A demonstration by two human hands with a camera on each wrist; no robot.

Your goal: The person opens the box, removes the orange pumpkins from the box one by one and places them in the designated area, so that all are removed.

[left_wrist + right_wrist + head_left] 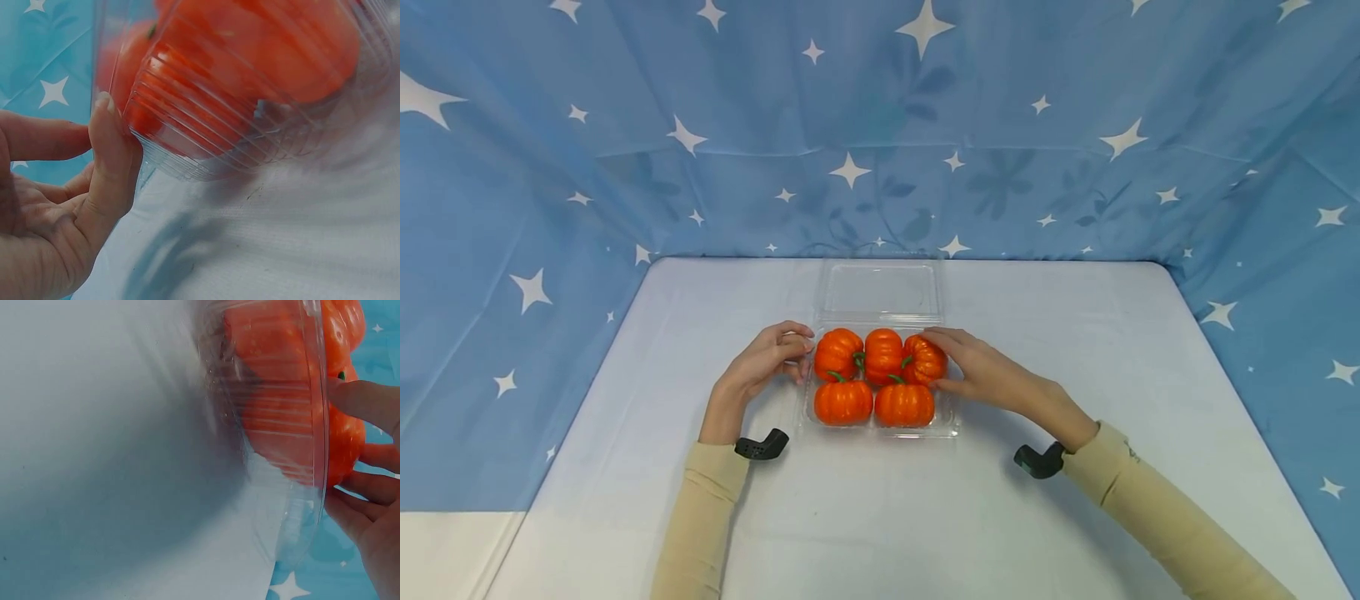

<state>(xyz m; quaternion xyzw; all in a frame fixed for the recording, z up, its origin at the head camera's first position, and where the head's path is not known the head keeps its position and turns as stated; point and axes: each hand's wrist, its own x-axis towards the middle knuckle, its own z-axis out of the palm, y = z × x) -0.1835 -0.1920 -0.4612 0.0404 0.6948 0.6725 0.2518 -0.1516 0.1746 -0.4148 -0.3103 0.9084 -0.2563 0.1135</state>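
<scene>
A clear plastic clamshell box point(951, 417) stands on the table with its lid point(883, 287) laid back behind it. Several small orange pumpkins with green stems sit inside, in a back and a front row. At the box's left side, my left hand point(767, 358) pinches the rim between thumb and fingers; the left wrist view shows the thumb point(112, 150) against the clear wall. My right hand point(981, 371) grips the back-right pumpkin point(927, 360), its thumb in front and its fingers behind. That pumpkin is tilted, and its underside is hidden by the box wall.
A white cloth covers the table point(880, 517). Behind it and along both sides hangs a blue curtain point(880, 125) with white stars. Each wrist wears a black camera mount, the left one point(762, 445) near the box's front-left corner.
</scene>
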